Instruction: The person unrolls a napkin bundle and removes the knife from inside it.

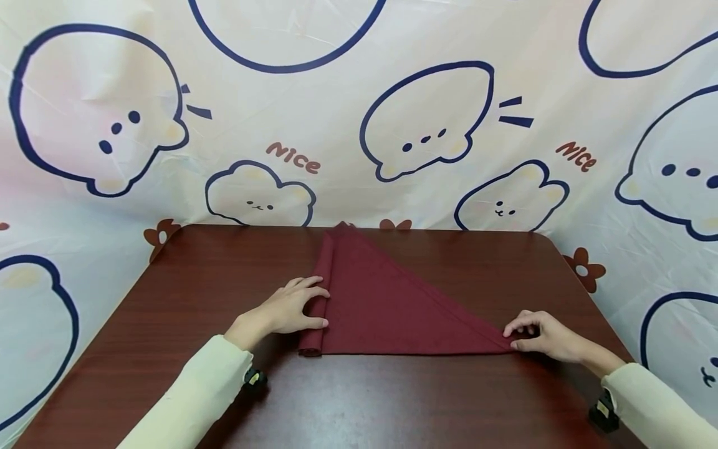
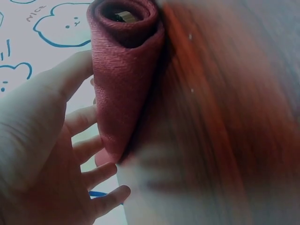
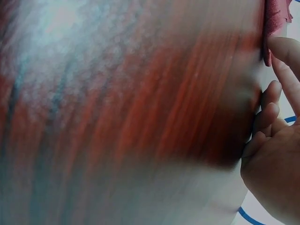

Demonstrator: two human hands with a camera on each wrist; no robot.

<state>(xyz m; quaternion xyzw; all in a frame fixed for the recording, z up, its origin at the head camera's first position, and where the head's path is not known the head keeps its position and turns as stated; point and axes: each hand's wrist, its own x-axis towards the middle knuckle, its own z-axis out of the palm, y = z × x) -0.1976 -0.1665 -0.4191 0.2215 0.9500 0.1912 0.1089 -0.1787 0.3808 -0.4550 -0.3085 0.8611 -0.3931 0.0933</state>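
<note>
A dark red cloth (image 1: 387,305) lies on the table as a triangle, its long straight side towards me. Its left edge is wound into a roll (image 2: 123,75) that shows a spiral end in the left wrist view. My left hand (image 1: 287,308) rests against this roll from the left, fingers spread and fairly straight, thumb near the front end. At the sharp right corner, my right hand (image 1: 546,338) pinches the cloth between thumb and index finger, the other fingers loosely bent. In the right wrist view only a small piece of cloth (image 3: 275,21) shows by the fingertips.
The brown wooden table (image 1: 404,405) has rounded far corners. A pale curtain (image 1: 336,112) with cartoon outlines hangs behind it and along both sides. The cloth's far tip reaches the table's back edge. Small dark devices sit at both wrists.
</note>
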